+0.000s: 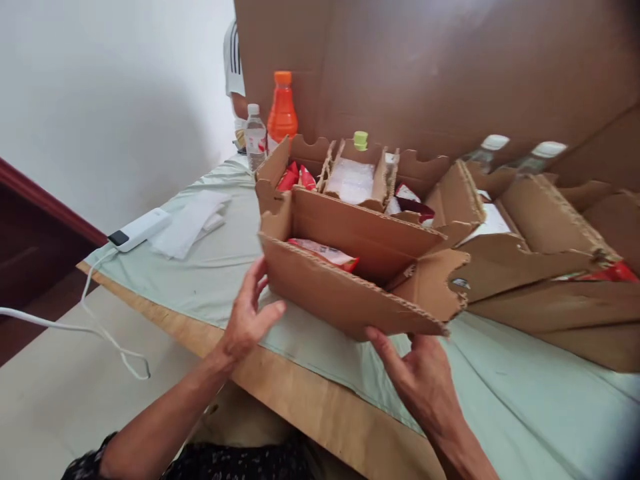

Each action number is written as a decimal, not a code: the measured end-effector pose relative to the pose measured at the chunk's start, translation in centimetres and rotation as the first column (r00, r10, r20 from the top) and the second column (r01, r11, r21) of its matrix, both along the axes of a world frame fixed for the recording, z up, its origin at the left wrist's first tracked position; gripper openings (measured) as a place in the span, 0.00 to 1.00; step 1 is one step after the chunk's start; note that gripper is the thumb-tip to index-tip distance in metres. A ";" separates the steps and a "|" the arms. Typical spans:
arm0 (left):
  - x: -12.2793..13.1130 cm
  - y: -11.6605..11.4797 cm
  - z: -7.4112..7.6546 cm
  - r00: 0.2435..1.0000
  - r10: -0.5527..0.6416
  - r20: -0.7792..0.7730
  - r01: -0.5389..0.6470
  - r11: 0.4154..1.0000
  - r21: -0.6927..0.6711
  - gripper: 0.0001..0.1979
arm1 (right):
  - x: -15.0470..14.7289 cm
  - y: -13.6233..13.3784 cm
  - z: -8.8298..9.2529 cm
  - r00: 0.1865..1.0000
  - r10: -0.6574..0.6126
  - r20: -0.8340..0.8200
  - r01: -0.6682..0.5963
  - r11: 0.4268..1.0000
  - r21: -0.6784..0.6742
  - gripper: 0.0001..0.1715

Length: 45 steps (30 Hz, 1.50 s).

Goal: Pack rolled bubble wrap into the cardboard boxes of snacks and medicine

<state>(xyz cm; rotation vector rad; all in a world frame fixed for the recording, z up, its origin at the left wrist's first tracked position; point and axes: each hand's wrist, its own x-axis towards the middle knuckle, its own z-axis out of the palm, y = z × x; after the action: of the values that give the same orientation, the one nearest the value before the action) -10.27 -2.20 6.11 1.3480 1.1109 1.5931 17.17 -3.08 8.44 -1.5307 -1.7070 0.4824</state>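
A long cardboard box (345,300), open at the top, sits tilted at the middle of the table, its right end nearer the edge. Inside it lies a red and white packet (325,253). My left hand (250,310) is at the box's left front corner, thumb and fingers apart. At the lower right, my right hand (420,367) has its thumb on the front wall and its other fingers under the box, partly hidden. Behind it stand cardboard compartments (305,150) with red packets (297,177) and clear plastic bags (351,180).
An orange bottle (283,113) and a clear bottle (255,140) stand at the back left. On the table's left lie a white power bank (140,229) with a cable and white sheets (187,223). Another person's sleeve (233,60) shows behind the cardboard panel (425,73).
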 end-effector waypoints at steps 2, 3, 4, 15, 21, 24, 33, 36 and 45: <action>-0.4 0.5 0.1 0.994 -0.031 -0.105 0.026 0.999 -0.042 0.38 | 0.6 0.4 -1.4 0.999 -0.050 -0.022 0.049 0.997 -0.065 0.30; -1.1 0.8 0.1 0.984 -0.004 -0.177 -0.006 0.998 -0.060 0.37 | 0.7 0.3 -2.0 0.997 -0.060 -0.040 0.056 0.994 -0.095 0.30; -2.3 1.0 0.1 0.963 0.053 -0.266 -0.072 0.995 -0.064 0.37 | 0.6 0.2 -2.7 0.996 -0.062 -0.057 0.055 0.991 -0.121 0.29; -16.7 6.7 -0.4 0.311 0.312 -0.898 -0.547 0.831 0.099 0.14 | 0.0 0.0 -4.1 0.994 -0.096 -0.056 0.088 0.987 -0.131 0.19; -17.3 7.6 -0.6 0.285 0.293 -0.913 -0.566 0.820 0.086 0.16 | -0.1 -0.1 -4.5 0.989 -0.123 -0.076 0.111 0.983 -0.146 0.21; -17.4 7.2 0.7 0.290 0.329 -0.899 -0.576 0.810 0.111 0.22 | 0.1 -0.1 -4.9 0.987 -0.140 -0.073 0.129 0.982 -0.141 0.24; -13.5 -1.4 8.3 0.374 0.670 -0.641 -0.496 0.729 0.471 0.11 | 0.9 0.2 -4.7 0.976 -0.035 -0.215 0.006 0.991 -0.132 0.21; -12.1 -4.9 10.0 0.418 0.660 -0.624 -0.461 0.746 0.480 0.10 | 0.7 -0.4 -3.7 0.965 -0.102 -0.241 0.085 0.993 -0.076 0.25; -8.7 -8.7 11.4 0.670 -0.258 -0.696 0.414 0.908 0.062 0.18 | -3.2 -7.7 2.5 0.953 0.302 0.037 -0.294 0.880 0.373 0.36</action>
<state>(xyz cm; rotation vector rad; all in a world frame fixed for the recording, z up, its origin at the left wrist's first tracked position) -19.00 -10.95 17.56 2.2531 1.0012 0.9606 13.99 -10.75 10.95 -0.9911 -1.8996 0.3000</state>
